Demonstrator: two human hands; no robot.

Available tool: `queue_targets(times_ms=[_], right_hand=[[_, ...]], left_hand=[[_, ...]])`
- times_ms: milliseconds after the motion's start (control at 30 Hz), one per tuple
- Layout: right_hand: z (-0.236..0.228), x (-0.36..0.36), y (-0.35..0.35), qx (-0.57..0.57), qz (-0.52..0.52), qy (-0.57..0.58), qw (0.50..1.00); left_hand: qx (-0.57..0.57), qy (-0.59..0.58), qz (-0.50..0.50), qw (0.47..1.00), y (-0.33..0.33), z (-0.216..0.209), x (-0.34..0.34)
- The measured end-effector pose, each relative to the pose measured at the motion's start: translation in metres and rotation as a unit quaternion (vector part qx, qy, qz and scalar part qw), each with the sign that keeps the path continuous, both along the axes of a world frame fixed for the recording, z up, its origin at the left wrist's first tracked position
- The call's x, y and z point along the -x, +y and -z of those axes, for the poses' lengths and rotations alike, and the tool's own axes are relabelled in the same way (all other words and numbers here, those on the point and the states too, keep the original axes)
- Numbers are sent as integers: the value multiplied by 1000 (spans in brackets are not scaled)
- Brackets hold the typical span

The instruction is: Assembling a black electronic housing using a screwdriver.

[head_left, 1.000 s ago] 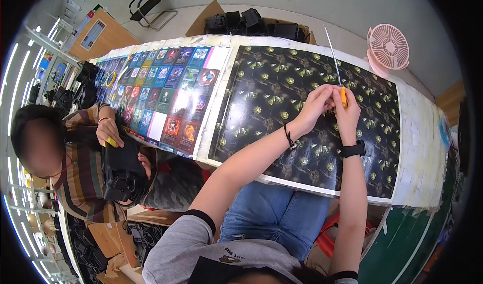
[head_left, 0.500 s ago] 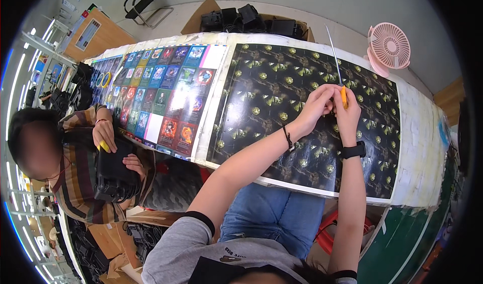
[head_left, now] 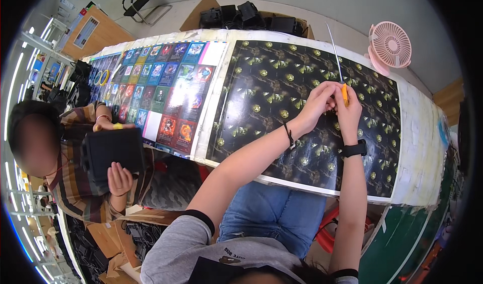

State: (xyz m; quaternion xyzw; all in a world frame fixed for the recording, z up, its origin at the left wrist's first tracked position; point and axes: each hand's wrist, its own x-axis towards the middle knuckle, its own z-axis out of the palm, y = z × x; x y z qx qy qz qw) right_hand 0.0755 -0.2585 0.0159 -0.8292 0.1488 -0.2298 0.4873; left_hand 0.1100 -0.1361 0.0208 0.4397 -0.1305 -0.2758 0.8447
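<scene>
In my right hand (head_left: 348, 105) is an orange-handled tool (head_left: 345, 95) with a long, thin metal shaft pointing away from me past the table's far edge. Its exact kind cannot be made out. My left hand (head_left: 320, 104) is closed, fingers curled together, against the right one beside the base of the shaft. Whatever those fingers grip is hidden. Both hands are over a large dark printed sheet (head_left: 261, 128), patterned with gold round shapes and pale green triangles and edged by a white border.
Left of the dark sheet lies a sheet of colourful cards (head_left: 162, 90). A pink fan (head_left: 390, 45) stands at the far right. To my left, a person holds a black case (head_left: 113, 152) and something yellow. Behind the table is a cardboard box (head_left: 201, 13) of black items.
My hands and the orange-handled tool have hardly moved. On the left, the other person has tilted and raised the black case, shifting both hands on it.
</scene>
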Motion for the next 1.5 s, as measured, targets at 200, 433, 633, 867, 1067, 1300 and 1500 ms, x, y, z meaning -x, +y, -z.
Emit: queue_targets(times_ms=[200, 433, 633, 867, 1067, 1300, 1500], right_hand=[[0, -2, 0, 19, -11, -19, 1000], [0, -1, 0, 32, -12, -9, 999], [-1, 3, 2, 15, -11, 8, 1000], [-1, 9, 2, 36, -10, -28, 999], [-4, 9, 4, 29, -22, -33, 999], [-8, 9, 6, 64, -20, -59, 996], [-6, 9, 8, 70, -18, -88, 993]], left_hand=[[11, 1, -2, 1000, 1, 2, 0], [10, 8, -2, 1000, 1, 4, 0], [8, 6, 2, 1000, 3, 2, 3], [0, -6, 0, 1000, 4, 1, 8], [-3, -4, -4, 1000, 5, 0, 8], [-1, 6, -10, 1000, 3, 0, 6], [4, 19, -11, 1000, 5, 0, 7]])
